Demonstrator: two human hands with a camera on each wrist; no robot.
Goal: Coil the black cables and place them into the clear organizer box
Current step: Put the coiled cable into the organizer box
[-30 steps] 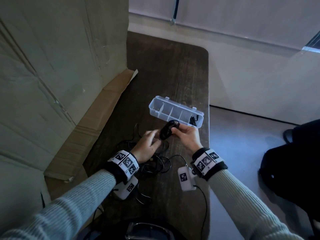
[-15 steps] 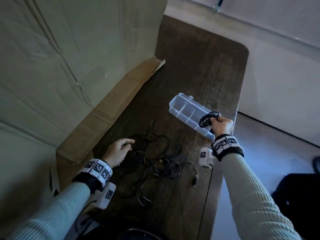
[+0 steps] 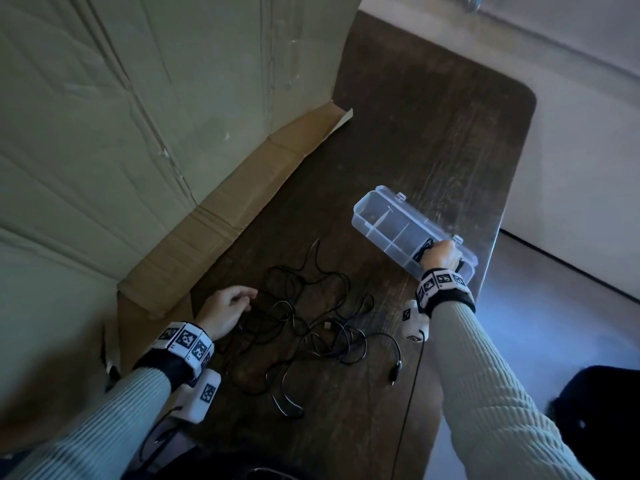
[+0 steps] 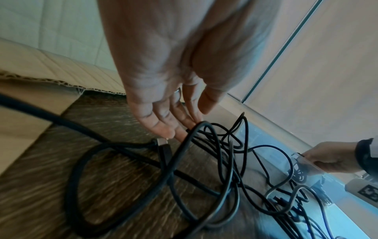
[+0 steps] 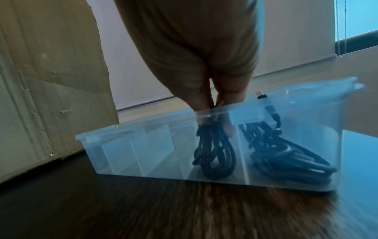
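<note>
The clear organizer box (image 3: 377, 216) (image 5: 143, 152) stands open near the table's right edge. My right hand (image 3: 440, 254) (image 5: 214, 106) reaches into it and pinches a coiled black cable (image 5: 212, 155) (image 3: 424, 249) inside one compartment. Another coiled cable (image 5: 286, 155) lies in the end compartment beside it. A tangle of loose black cables (image 3: 304, 327) (image 4: 204, 169) lies on the table in front of me. My left hand (image 3: 228, 306) (image 4: 180, 122) hangs over the tangle's left side with relaxed fingers (image 4: 163, 127) touching the cables and gripping nothing.
A large cardboard sheet (image 3: 138, 133) stands along the left, its flap (image 3: 242, 209) lying on the dark wooden table (image 3: 433, 126). The table's right edge runs just past the box. A thin cord (image 3: 412, 393) hangs from my right wrist camera.
My right hand carried the coiled cable from the table's middle to the box and lowered it into a compartment. My left hand let go and dropped to the loose tangle.
</note>
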